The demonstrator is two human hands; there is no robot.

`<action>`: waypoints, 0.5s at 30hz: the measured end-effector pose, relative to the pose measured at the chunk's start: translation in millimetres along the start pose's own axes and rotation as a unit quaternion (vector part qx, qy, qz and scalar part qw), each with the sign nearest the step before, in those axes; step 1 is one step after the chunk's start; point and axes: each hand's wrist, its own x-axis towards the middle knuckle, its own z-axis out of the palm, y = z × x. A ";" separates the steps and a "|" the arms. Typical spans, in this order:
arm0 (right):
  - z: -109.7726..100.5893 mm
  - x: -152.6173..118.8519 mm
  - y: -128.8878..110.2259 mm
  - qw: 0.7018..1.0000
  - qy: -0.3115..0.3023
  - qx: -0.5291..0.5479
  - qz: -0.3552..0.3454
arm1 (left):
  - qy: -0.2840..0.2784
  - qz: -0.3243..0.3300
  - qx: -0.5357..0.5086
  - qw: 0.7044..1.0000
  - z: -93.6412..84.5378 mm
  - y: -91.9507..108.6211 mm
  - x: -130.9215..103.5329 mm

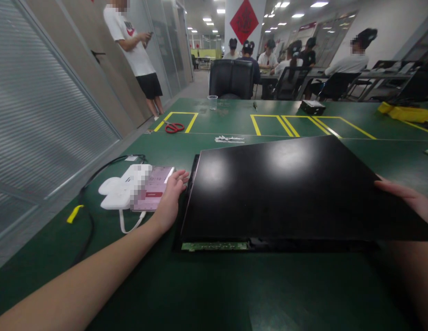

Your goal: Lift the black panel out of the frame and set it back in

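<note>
A large glossy black screen panel [269,188] lies over a thin black frame [196,161], its right side tilted up. A green circuit board strip [214,246] shows along the near edge, under the panel. My right hand [407,195] holds the raised right edge, thumb on top and the other fingers mostly hidden beneath. Along the left edge, my left hand [172,193] rests with its fingers stretched out, touching the frame's side. Next to that hand lies a phone [153,188] with a lit pink screen.
A white charger [126,188] with a white cable sits left of the phone, by a black cable [91,225]. Farther back on the green table [131,285] are red-handled scissors [174,128], white scraps [229,139], a clear cup [212,102] and a black box [312,107]. Several people are beyond.
</note>
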 end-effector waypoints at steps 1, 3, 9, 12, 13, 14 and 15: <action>-1.0 4.2 3.6 1.000 0.009 -0.009 -0.004 | -0.002 0.003 0.002 1.000 0.4 0.3 0.0; -2.3 13.2 12.2 1.000 -0.004 -0.010 -0.006 | -0.013 0.006 0.001 1.000 1.2 1.2 -0.4; 6.3 17.3 24.9 0.998 -0.012 0.056 -0.006 | -0.031 0.008 0.034 0.999 -1.0 -0.4 -0.8; 15.5 6.6 17.0 0.991 -0.072 0.088 0.067 | -0.047 0.026 0.072 0.996 -5.8 -5.6 0.4; 18.2 3.2 14.0 0.986 -0.095 0.094 0.102 | -0.051 0.036 0.088 0.994 -7.3 -7.0 0.7; 20.2 0.4 11.3 0.981 -0.108 0.099 0.130 | -0.056 0.043 0.106 0.992 -8.4 -7.8 0.7; 21.6 -1.7 9.4 0.976 -0.118 0.103 0.152 | -0.059 0.047 0.127 0.989 -9.2 -7.8 0.5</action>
